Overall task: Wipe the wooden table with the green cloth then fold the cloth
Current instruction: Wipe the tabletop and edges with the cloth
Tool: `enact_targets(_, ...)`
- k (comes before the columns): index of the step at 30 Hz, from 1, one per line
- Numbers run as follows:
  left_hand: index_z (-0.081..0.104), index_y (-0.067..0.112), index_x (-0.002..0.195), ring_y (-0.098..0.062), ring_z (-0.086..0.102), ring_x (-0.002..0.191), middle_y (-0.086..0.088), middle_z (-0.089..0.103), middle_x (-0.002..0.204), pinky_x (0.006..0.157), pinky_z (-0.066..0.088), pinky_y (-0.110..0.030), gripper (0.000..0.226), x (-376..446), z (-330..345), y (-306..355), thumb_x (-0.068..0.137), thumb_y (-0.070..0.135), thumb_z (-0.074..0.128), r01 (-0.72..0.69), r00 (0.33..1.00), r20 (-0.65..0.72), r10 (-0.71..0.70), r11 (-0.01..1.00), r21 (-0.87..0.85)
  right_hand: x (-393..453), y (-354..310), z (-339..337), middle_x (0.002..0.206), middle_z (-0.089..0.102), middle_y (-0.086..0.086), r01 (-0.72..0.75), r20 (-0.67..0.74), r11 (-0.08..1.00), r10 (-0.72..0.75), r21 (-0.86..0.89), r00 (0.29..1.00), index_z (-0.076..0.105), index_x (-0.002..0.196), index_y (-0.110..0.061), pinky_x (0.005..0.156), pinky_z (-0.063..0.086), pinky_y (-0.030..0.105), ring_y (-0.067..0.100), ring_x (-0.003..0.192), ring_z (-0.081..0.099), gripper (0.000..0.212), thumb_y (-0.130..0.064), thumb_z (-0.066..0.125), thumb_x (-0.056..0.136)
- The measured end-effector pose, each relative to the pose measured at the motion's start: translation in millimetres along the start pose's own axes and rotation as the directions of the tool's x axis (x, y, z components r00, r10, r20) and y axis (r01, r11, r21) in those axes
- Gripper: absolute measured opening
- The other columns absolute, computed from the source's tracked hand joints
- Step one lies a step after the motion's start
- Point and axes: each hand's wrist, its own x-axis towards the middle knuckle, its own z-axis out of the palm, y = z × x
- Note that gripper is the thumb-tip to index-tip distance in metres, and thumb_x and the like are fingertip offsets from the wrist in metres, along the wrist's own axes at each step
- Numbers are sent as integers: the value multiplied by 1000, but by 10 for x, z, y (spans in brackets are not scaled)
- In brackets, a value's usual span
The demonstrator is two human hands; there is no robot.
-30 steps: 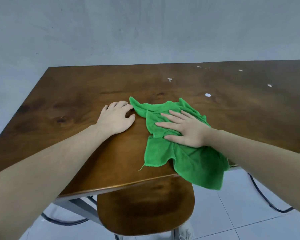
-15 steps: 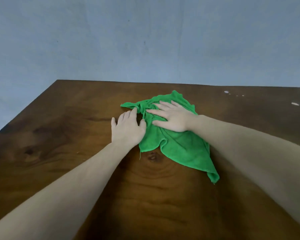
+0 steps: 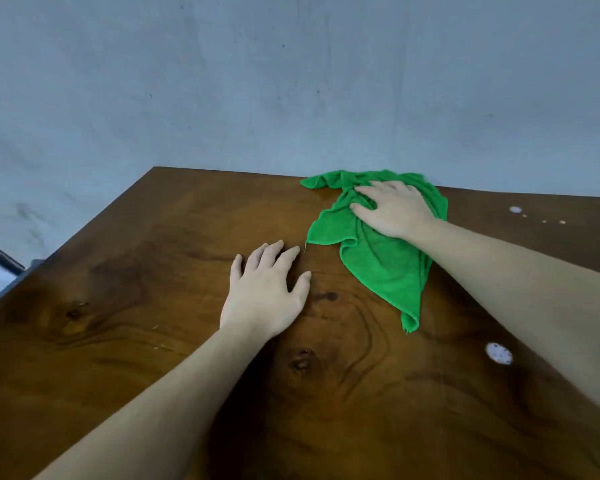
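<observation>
A: Where is the green cloth [image 3: 378,251]?

B: On the wooden surface [image 3: 136,306], at its far edge by the grey wall [image 3: 257,81]. It lies rumpled, unfolded, with one corner trailing back toward the person.

A: And the right hand [image 3: 392,209]?

B: It lies palm down on the far part of the cloth. The fingers [image 3: 368,194] reach forward and bend a little into the bunched fabric. It looks like a flat press rather than a closed grip; nothing is wrapped round.

A: The left hand [image 3: 267,292]?

B: Flat on the bare wood, fingers spread and straight, holding nothing. It sits near the cloth's left edge but apart from it.

A: Anything else on the surface?

B: A few white spots [image 3: 498,353]: one larger one close to the right forearm, and several small ones farther back on the right. There are also dark knots in the grain below the left hand.
</observation>
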Motion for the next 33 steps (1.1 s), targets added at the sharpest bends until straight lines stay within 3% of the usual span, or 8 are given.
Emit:
enact_targets(5,30,40,150,-13,13,150,11,25,161,123,5,-49,59,0,13,12,97,62,23,9,1000,-11,-9,1000,12,173,-232,37,170,16,-2,146,55,987,-143,-61,988,17,160,-39,123,13,48,25,155,15,67,-63,22,98)
enact_targets(9,33,40,148,-12,15,149,12,28,159,123,6,-48,56,-5,25,10,96,60,27,10,999,-37,-10,1000,1,428,-479,20,171,10,-3,375,133,926,-368,-34,920,15,160,-43,125,6,47,23,157,8,61,-59,26,102)
enact_targets(12,35,41,148,-11,15,149,13,29,158,123,5,-45,55,-17,30,3,97,60,29,11,999,-45,-12,1000,-13,539,-451,10,171,10,-7,419,165,908,-410,-21,897,15,157,-50,126,6,47,19,157,8,59,-66,25,100)
enact_targets(15,35,41,148,-11,16,149,13,29,158,123,4,-43,55,-14,20,-8,97,61,28,16,999,-30,-16,1000,-7,495,-223,-39,170,11,-11,359,170,933,-353,-6,920,16,156,-53,126,7,45,17,156,9,63,-74,22,97)
enact_targets(21,33,41,150,-13,16,149,12,27,160,123,5,-46,56,-12,-16,6,98,61,27,21,1000,10,-21,1000,-7,68,452,-139,170,11,-12,207,176,978,-200,-23,964,15,157,-52,125,6,44,18,156,8,60,-70,20,100)
enact_targets(25,35,39,149,-14,18,149,11,28,160,123,6,-46,56,-21,-1,-2,98,60,28,15,1000,1,-15,1000,-6,-293,745,-148,171,8,-9,22,164,999,-15,-42,986,13,156,-54,126,5,47,20,157,7,66,-77,14,95)
enact_targets(29,36,37,149,-16,18,150,8,29,160,123,6,-47,56,-37,5,-9,98,59,27,-2,1000,1,2,1000,-8,-762,546,-172,171,0,-8,-129,178,990,117,56,977,7,154,-59,124,-4,53,24,157,-2,75,-87,0,85)
enact_targets(33,36,36,150,-19,18,150,5,29,161,122,7,-50,56,-41,-9,-6,99,58,29,-15,1000,14,16,1000,-12,-1329,149,-116,170,-6,-6,-41,210,999,43,-12,977,0,154,-58,123,-6,59,26,157,-8,79,-91,6,82)
